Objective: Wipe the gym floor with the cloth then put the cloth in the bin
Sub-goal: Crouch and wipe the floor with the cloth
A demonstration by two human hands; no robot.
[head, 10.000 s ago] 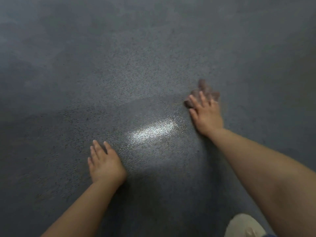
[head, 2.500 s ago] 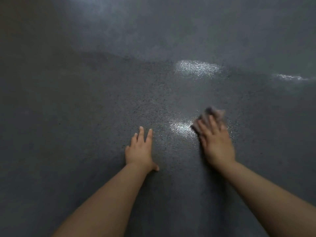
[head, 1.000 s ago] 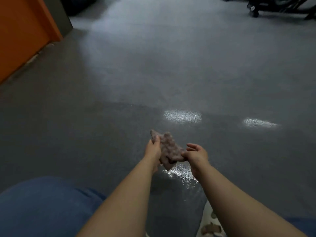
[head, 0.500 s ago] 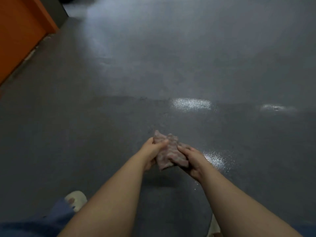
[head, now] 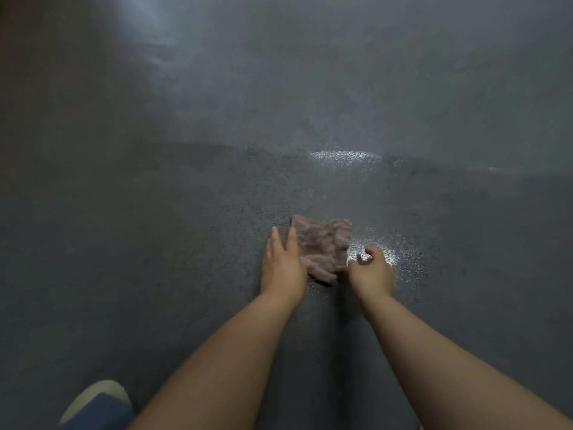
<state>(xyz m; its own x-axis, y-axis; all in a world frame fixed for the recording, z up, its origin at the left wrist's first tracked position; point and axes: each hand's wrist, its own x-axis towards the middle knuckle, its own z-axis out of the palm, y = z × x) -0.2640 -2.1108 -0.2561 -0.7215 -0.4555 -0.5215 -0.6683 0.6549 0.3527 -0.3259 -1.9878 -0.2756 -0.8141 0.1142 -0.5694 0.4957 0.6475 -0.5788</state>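
Nearest, at the lower left corner: a pale shoe under a blue trouser hem, planted on the dark speckled gym floor. Bare floor on every side, with no wall or edge in sight. Two bare forearms, reaching forward from the bottom edge and converging toward the middle.

Left hand: palm down, fingers straight and extended forward, its thumb side against the left edge of the cloth; whether the thumb is tucked under the fabric cannot be told. Right hand: fingers loosely curled, touching or just beside the cloth's lower right corner; grip on it cannot be told.

Cloth: pinkish-grey, crumpled, roughly square, lying between the two hands and stretching away from them; flat on the floor or slightly lifted, not clear.

Just right of the cloth, a glittering wet patch. Farther off, a second bright reflection along the border of the darker, damp-looking floor, then paler grey floor beyond.
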